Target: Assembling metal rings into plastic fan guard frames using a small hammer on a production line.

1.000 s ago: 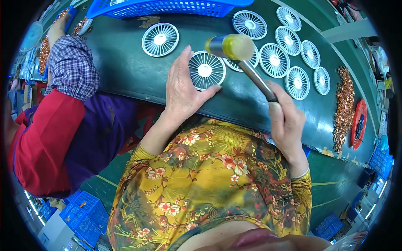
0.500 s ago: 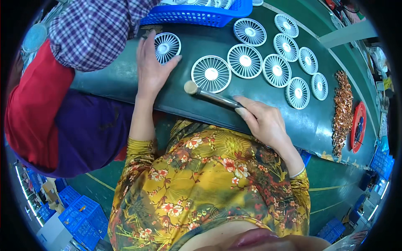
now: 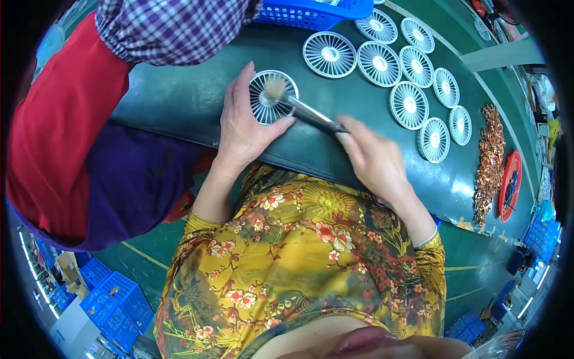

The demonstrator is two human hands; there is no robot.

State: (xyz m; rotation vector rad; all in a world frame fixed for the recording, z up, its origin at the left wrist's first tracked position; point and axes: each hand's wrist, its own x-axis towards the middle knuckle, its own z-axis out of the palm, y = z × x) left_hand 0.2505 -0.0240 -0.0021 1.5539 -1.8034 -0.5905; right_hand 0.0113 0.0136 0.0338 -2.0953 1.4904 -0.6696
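Note:
My left hand (image 3: 242,128) curves round the near left side of a white spoked wheel (image 3: 261,110) that lies flat on the dark green table. Its thumb and fingers grip the rim. Gripped by its dark end in my right hand (image 3: 376,155) is a small hammer (image 3: 315,113) with a metallic shaft. The hammer's tan round head (image 3: 275,88) is blurred and covers the wheel's hub; whether it touches cannot be seen. Beyond, to the right, lie several loose wheels of the same kind, the closest being one wheel (image 3: 330,54) just past the hammer.
A blue plastic basket (image 3: 299,18) stands at the table's far side. To the right are a heap of copper-coloured parts (image 3: 490,161) and a red tray (image 3: 508,185). On my left, a co-worker's red sleeve (image 3: 57,113) and checked oversleeve (image 3: 179,30) reach over the table.
The held wheel has come nearer and to the right with my left hand. The hammer's head has moved from beside the wheel to over its hub. Loose wheels appear farther off.

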